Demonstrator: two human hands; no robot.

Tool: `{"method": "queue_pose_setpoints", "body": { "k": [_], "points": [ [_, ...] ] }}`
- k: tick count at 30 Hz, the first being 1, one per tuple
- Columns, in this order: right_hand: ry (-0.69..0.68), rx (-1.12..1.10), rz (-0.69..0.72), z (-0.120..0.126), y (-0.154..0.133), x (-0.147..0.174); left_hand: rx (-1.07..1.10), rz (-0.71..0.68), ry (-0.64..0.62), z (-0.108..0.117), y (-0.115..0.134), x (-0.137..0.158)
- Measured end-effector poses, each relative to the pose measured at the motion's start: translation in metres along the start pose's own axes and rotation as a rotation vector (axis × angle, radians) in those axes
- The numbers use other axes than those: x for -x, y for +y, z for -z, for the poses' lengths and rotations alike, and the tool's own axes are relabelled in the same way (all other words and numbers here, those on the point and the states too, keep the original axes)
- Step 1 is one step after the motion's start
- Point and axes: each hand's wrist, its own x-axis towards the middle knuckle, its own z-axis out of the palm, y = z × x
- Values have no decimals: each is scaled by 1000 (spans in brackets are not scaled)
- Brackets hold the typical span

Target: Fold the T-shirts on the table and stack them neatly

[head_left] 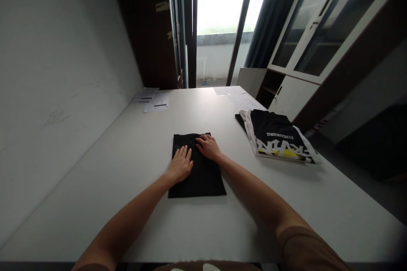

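Note:
A black cloth folded into a neat rectangle (203,178) lies flat on the white table (127,169) in front of me. Its exact kind does not show. My left hand (181,164) rests on its left part, palm down with the fingers stretched forward. Near the far right corner, my right hand (208,147) presses on the cloth, its fingers spread and pointing left. Neither hand grips anything.
Folded shirts in black and white with printed lettering (280,137) are stacked at the table's right edge. Paper sheets (155,100) lie by the left wall, and more papers (238,97) at the far right. Beyond stand a window and a white cabinet (294,93).

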Motion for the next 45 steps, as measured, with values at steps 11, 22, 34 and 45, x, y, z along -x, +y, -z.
{"method": "queue_pose_setpoints", "body": {
  "k": [11, 22, 34, 45],
  "points": [
    [28, 76, -234, -20, 20, -7, 54, 17, 23, -1, 5, 1],
    [-28, 128, -397, 16, 20, 0, 49, 245, 19, 1, -18, -11],
    [-183, -108, -412, 30, -28, 3, 65, 242, 76, -4, -32, -14],
    [-112, -436, -303, 17, -24, 2, 254, 138, 219, -14, -47, -20]
  ]
}}
